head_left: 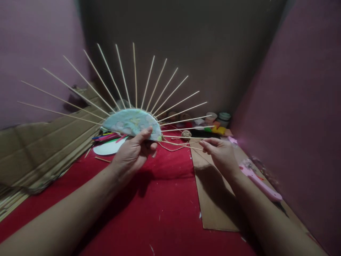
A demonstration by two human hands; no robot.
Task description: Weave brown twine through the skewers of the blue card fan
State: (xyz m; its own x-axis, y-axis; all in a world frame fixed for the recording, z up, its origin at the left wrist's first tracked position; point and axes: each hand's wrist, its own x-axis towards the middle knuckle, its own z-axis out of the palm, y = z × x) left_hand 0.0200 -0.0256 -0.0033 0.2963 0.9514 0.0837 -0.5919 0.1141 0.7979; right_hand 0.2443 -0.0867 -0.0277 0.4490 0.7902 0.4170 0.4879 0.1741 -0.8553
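Observation:
My left hand [134,151] grips the lower edge of a half-round, pale blue patterned piece [125,121], thumb on its face and fingers behind. Several thin wooden sticks [135,74] fan out from its curved rim. At the right, my right hand [217,151] pinches the outer end of one of the lowest sticks. Its fingertips cover that end, so which of the two lowest sticks it holds is hard to tell. A small ball of twine [186,134] lies behind the sticks, and a loose strand loops below them.
A red cloth [165,213] covers the surface. Cardboard [213,199] lies at the right, beside a pink glue gun [262,183]. A white oval piece [108,146] and coloured strips [106,136] sit at the left. Cups [224,119] stand at the back. Corrugated cardboard [48,149] leans along the left wall.

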